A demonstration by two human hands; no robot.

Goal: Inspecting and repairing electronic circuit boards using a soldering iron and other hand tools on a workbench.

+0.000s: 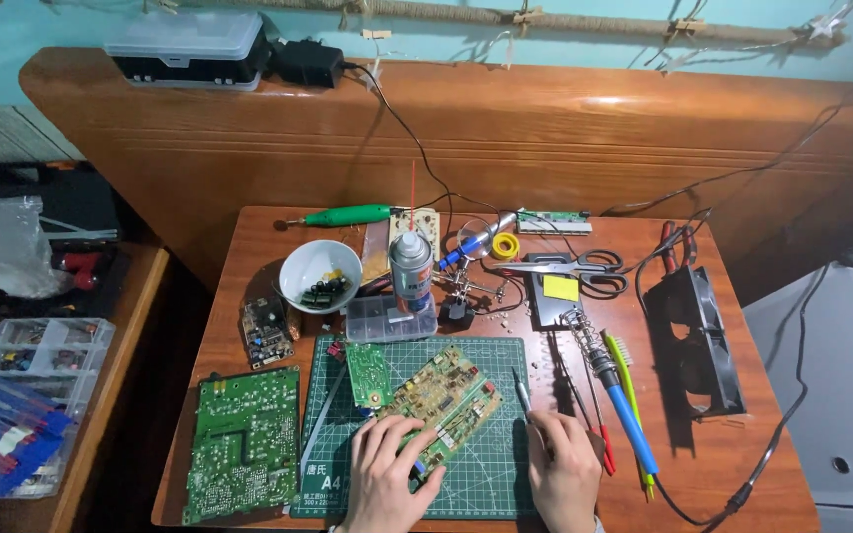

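My left hand (pixel 384 481) rests with spread fingers on the near end of a tan circuit board (pixel 443 400) lying on a green cutting mat (pixel 486 464). A small green board (pixel 369 375) lies against the tan board's far left side. My right hand (pixel 565 469) holds a slim metal pointed tool (pixel 522 393), its tip pointing away over the mat's right edge. A soldering iron (pixel 616 395) with a blue handle sits in its coil stand just right of that hand.
A large green board (pixel 244 444) lies left of the mat. Behind are a white bowl of parts (pixel 321 275), a spray can (pixel 411 266), a clear parts box (pixel 391 321), a helping-hand magnifier (pixel 471 247), scissors (pixel 575 265) and a black fan (pixel 695 341). Parts trays (pixel 27 395) sit on a side table.
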